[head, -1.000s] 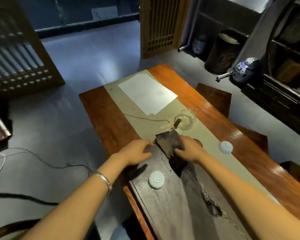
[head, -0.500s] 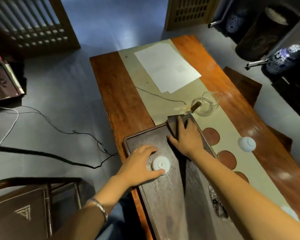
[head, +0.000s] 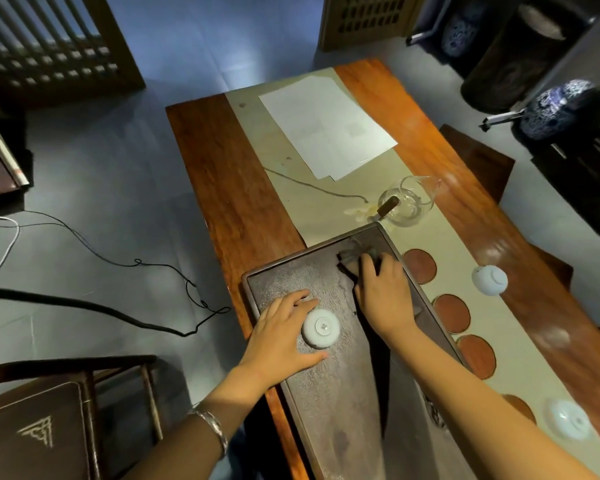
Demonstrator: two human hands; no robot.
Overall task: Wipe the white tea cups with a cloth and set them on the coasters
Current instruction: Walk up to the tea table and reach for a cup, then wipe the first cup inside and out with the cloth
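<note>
An upturned white tea cup stands on the dark tea tray. My left hand wraps around it, fingers at its far side and thumb at its near side. My right hand grips a dark cloth at the tray's far right corner. Round brown coasters lie in a row on the pale runner to the right of the tray. A second white cup sits upturned on the bare wood beyond them. A third cup rests near the bottom right.
A glass pitcher with a dark handle stands just past the tray, and white paper sheets lie at the table's far end. A dark chair is at my lower left, with cables on the floor. A wooden bench flanks the table's right side.
My left hand left the cloth and came back to the cup on the tray, closing around it. My right hand stays on the cloth. The view tilted downward and closer.
</note>
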